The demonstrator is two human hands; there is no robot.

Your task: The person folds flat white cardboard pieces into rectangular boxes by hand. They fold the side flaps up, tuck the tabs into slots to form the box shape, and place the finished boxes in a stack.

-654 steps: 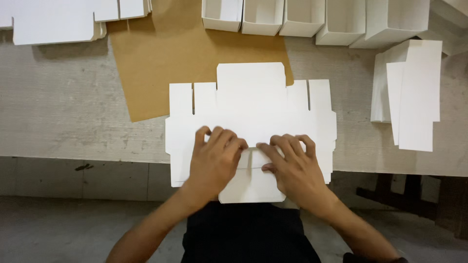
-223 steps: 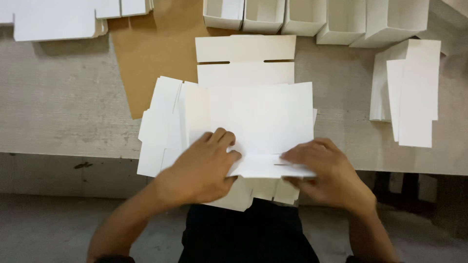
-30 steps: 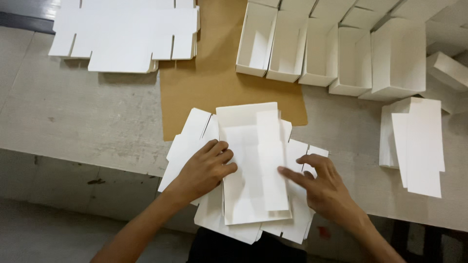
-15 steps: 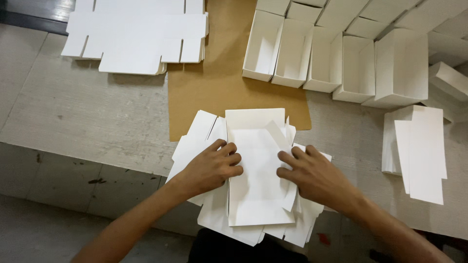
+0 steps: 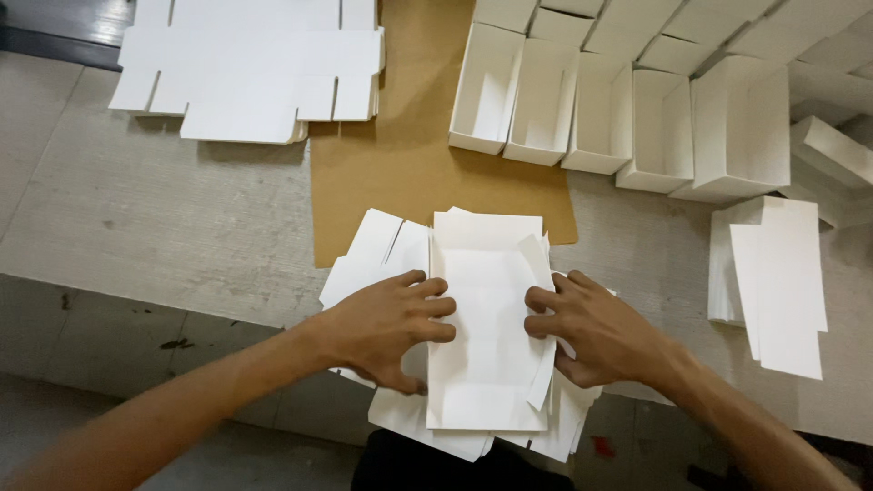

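Observation:
A white cardboard box blank [image 5: 486, 318] lies partly folded at the table's near edge, its side panels turned up into a long shallow trough. My left hand [image 5: 386, 327] presses against its left wall, fingers curled onto the panel. On the other side my right hand [image 5: 596, 332] pushes the right wall inward, fingertips on the fold. Loose flaps [image 5: 382, 255] spread out flat beneath and to the left of the trough.
A brown cardboard sheet [image 5: 409, 145] lies behind the blank. Several finished white open boxes [image 5: 600, 118] stand in a row at the back right. A stack of flat blanks [image 5: 245, 73] sits at the back left. White flat pieces [image 5: 773, 273] lie at the right.
Both hands have closed in on the blank's sides, and the side walls now stand more upright. The view has shifted slightly closer.

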